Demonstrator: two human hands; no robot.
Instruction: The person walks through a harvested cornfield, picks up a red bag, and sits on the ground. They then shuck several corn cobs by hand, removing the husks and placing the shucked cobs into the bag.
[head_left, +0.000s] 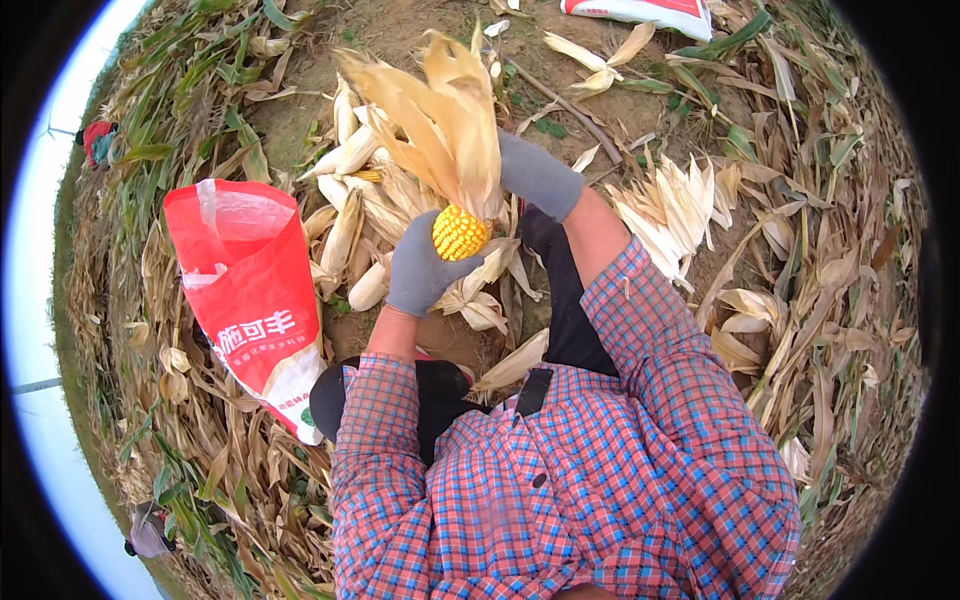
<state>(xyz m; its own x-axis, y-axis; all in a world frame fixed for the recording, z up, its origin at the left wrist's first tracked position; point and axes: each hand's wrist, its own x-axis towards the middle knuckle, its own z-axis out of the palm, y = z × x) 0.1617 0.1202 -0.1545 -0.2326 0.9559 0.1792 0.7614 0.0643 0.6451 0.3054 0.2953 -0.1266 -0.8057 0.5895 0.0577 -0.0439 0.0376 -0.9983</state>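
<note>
My left hand (422, 268), in a grey glove, grips a yellow corn cob (460, 233) whose kernels face me. Dry, tan husk leaves (442, 127) spread up and away from the cob. Against the right side of these leaves is my right hand (536, 171), also gloved in grey; its fingers are mostly hidden behind the husk, and it appears to hold them. Beyond my left hand lies a heap of corn ears in pale husks (352, 150), with a few yellow kernels showing on one.
A red and white woven sack (251, 277) with its mouth open stands at left. Stripped husks (671, 206) lie at right, near a thin stick (566, 109). Another sack (641, 13) is at the top. Cut cornstalks flank both sides. Two people (97, 142) are far left.
</note>
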